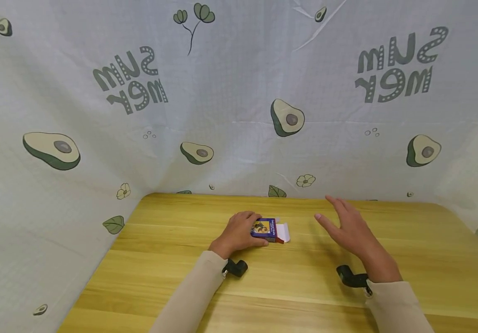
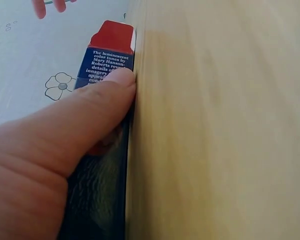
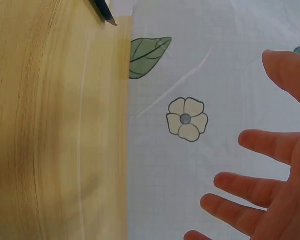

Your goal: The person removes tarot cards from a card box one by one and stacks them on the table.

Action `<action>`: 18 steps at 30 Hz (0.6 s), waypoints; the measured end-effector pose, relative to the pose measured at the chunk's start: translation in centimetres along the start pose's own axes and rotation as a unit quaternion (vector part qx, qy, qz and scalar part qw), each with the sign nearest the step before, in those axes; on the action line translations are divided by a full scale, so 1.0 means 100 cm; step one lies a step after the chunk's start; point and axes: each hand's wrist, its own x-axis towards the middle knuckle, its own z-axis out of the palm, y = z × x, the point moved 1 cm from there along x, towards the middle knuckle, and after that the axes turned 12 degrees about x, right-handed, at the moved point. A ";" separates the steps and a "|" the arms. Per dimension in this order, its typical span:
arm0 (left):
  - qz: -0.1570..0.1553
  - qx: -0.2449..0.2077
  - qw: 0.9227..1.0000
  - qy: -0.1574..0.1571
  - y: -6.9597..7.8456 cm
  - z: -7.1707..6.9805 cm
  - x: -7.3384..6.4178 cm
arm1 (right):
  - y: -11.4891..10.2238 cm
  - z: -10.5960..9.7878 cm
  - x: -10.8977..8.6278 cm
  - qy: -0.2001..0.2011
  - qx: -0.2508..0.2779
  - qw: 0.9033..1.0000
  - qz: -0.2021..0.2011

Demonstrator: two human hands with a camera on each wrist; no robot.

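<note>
A small blue card box with a yellow picture on top lies on the wooden table, its white end flap standing open toward the right. My left hand grips it from the left, thumb along the near side and fingers over the far side. In the left wrist view the thumb presses the printed side of the box, below a red flap. Apart from the box, my right hand hovers over the table to the right, fingers spread and holding nothing. What the box contains is hidden.
The wooden table ends at a pale cloth printed with avocados, flowers and lettering, which hangs behind it and at both sides. A black wrist camera sits on the left wrist, another black camera on the right.
</note>
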 end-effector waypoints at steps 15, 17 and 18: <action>-0.003 -0.034 0.999 0.003 -0.001 -0.003 -0.002 | -0.013 0.014 0.002 0.009 0.020 1.000 -0.023; -0.003 -0.044 0.999 0.002 0.000 -0.004 -0.002 | -0.017 0.016 0.001 0.013 0.023 0.999 -0.023; -0.004 -0.049 0.999 0.001 0.000 -0.005 -0.003 | -0.019 0.017 0.001 0.016 0.025 0.999 -0.024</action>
